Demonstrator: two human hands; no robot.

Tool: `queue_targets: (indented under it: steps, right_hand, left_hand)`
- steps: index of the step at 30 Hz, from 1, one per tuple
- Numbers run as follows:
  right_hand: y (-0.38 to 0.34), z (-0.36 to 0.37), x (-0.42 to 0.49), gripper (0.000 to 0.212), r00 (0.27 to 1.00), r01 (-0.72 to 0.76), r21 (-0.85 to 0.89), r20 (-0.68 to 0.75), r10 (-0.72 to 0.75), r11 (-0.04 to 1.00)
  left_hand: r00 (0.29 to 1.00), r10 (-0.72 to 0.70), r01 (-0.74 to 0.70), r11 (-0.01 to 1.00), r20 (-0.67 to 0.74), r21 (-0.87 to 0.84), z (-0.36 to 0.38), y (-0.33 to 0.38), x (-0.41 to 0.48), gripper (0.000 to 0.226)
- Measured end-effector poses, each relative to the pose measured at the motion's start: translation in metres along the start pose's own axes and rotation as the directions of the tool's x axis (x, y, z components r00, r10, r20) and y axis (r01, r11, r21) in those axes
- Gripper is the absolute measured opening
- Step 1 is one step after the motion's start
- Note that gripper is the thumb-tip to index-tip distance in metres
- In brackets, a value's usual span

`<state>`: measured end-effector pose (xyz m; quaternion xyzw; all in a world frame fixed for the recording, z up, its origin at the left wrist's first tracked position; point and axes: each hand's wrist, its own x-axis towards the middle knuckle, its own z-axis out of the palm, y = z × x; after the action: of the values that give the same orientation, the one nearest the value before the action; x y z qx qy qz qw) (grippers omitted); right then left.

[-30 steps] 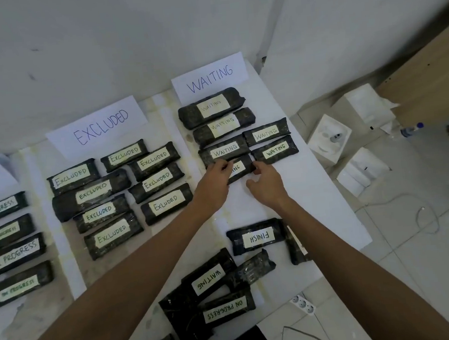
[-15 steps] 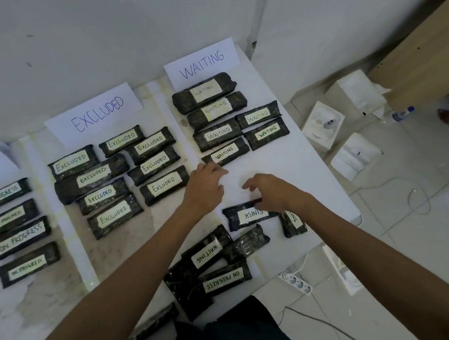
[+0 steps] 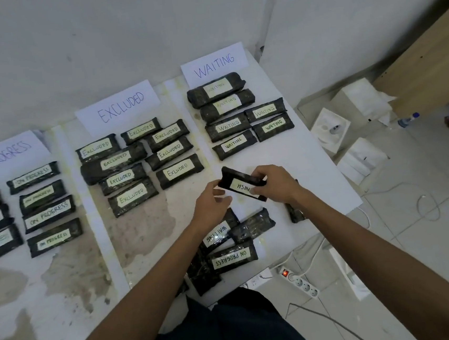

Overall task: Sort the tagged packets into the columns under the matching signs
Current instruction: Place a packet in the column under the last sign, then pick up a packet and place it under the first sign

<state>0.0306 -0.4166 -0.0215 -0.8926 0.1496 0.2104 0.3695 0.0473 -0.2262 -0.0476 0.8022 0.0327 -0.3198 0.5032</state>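
Over the bench (image 3: 313, 166), just below the WAITING rows, the left hand (image 3: 211, 204) curls its fingers at the left end of the held packet (image 3: 242, 186); pinch or mere touch, cannot tell. The right hand (image 3: 276, 182) grips the packet's right end and covers part of the tag. The tag is upside down with "HSIN" showing, so likely FINISH. Step: pickup done, this one is being sorted. The next move needs a FINISH sign, and none is in view, so its column must lie outside the frame. Counts: the ON PROGRESS sign (image 3: 5, 152) has four whole packets under it plus at least three cut by the left edge. The EXCLUDED sign (image 3: 121, 105) has eight, the WAITING sign (image 3: 214, 64) six. The unsorted heap (image 3: 233, 258) at the near edge holds at least five: one tagged WAITING, one ON PROGRESS, others with tags hidden. A stray packet (image 3: 294, 213) is half hidden by the right forearm.
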Motion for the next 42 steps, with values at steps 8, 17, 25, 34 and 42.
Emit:
queue_targets:
  steps: [8, 17, 25, 34, 42]
  right_hand:
    - [-0.063, 0.037, -0.032, 0.024, 0.975, -0.070, 0.370, 0.224, -0.016, 0.926]
    - [-0.153, 0.084, -0.027, 0.021, 0.948, 0.036, 0.350, 0.283, -0.143, 0.936]
    - [-0.225, 0.146, -0.034, 0.020, 0.915, -0.075, 0.503, 0.377, -0.141, 0.861]
    - [-0.302, 0.226, -0.046, 0.034, 0.901, 0.132, 0.324, 0.355, -0.250, 0.937]
    - [-0.360, 0.311, -0.060, 0.034, 0.858, 0.229, 0.223, 0.414, -0.305, 0.947]
  left_hand:
    - [0.986, -0.143, 0.094, 0.907, -0.088, -0.411, -0.053, 0.001, -0.034, 0.038]
    - [0.974, 0.011, -0.017, 0.999, -0.226, -0.028, -0.136, -0.030, -0.085, 0.047]
    - [0.852, 0.314, 0.038, 0.763, -0.420, 0.646, -0.192, -0.074, -0.133, 0.077]
    - [0.853, 0.243, 0.129, 0.759, -0.461, 0.638, -0.276, -0.135, -0.180, 0.071]
    - [0.848, 0.180, 0.222, 0.734, -0.498, 0.642, -0.357, -0.215, -0.222, 0.067]
